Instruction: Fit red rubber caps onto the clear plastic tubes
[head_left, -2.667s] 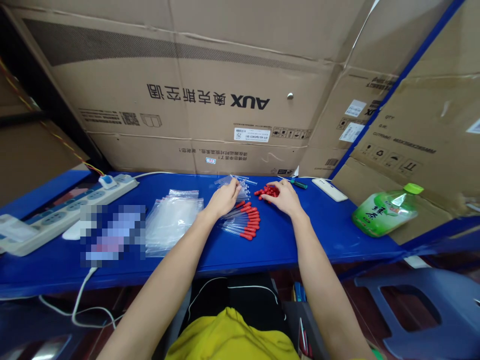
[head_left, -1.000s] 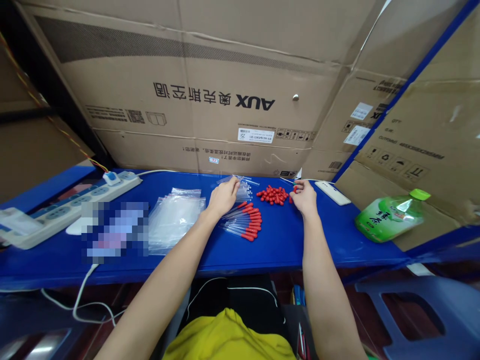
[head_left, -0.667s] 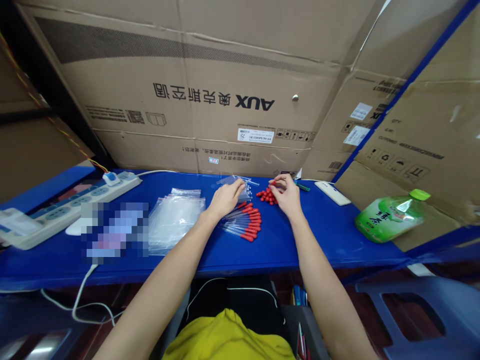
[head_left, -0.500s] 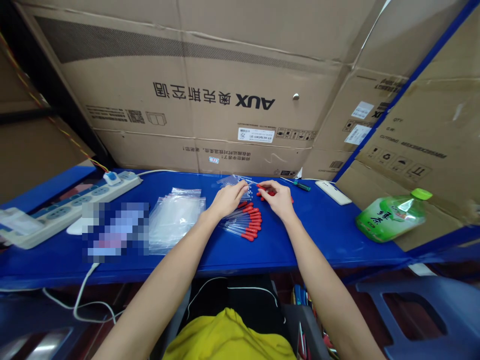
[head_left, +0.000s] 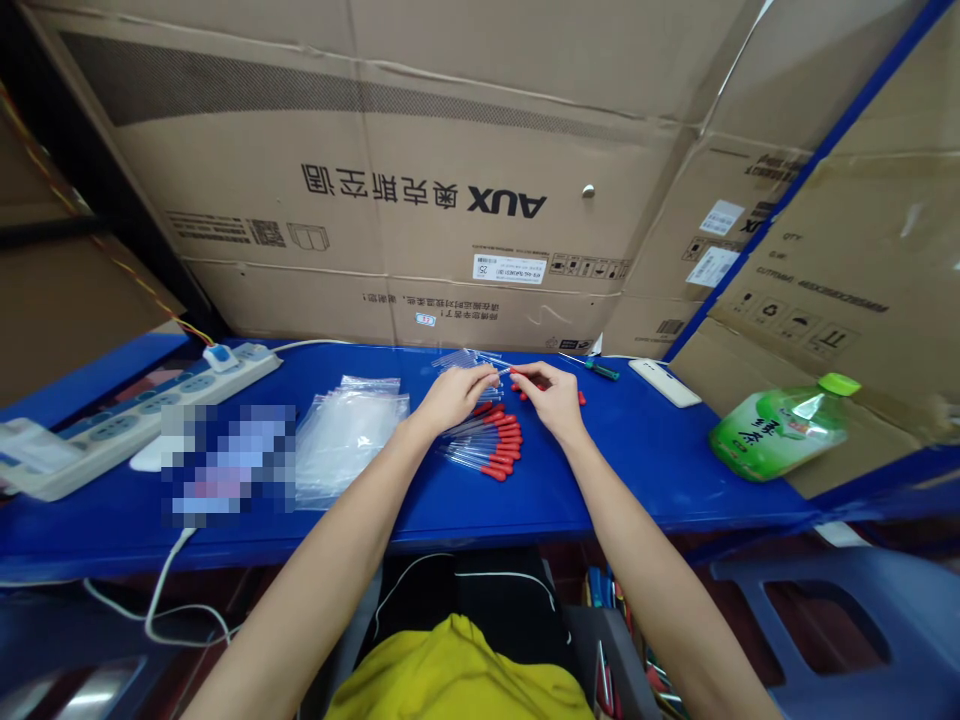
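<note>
My left hand (head_left: 459, 396) is closed in a pinch on a thin clear glass tube (head_left: 503, 372), whose tip points to the right. My right hand (head_left: 553, 394) pinches a small red rubber bulb (head_left: 514, 371), which meets the end of that tube. Below the hands, several finished-looking droppers (head_left: 504, 445) lie fanned out, red bulbs to the right and clear stems to the left. Loose glass tubes (head_left: 466, 358) lie behind my left hand. More red bulbs (head_left: 581, 398) lie under and beside my right hand, partly hidden by it.
Clear zip bags (head_left: 349, 440) are stacked at the left, near a blurred-out phone (head_left: 236, 460) and a power strip (head_left: 161, 400). A screwdriver (head_left: 600, 370), a white slab-like device (head_left: 664, 382) and a green tea bottle (head_left: 780, 430) lie to the right. Cardboard (head_left: 420, 120) walls the back.
The tube in my left hand and the bulb in my right hand have come together end to end. The droppers on the table stay where they were.
</note>
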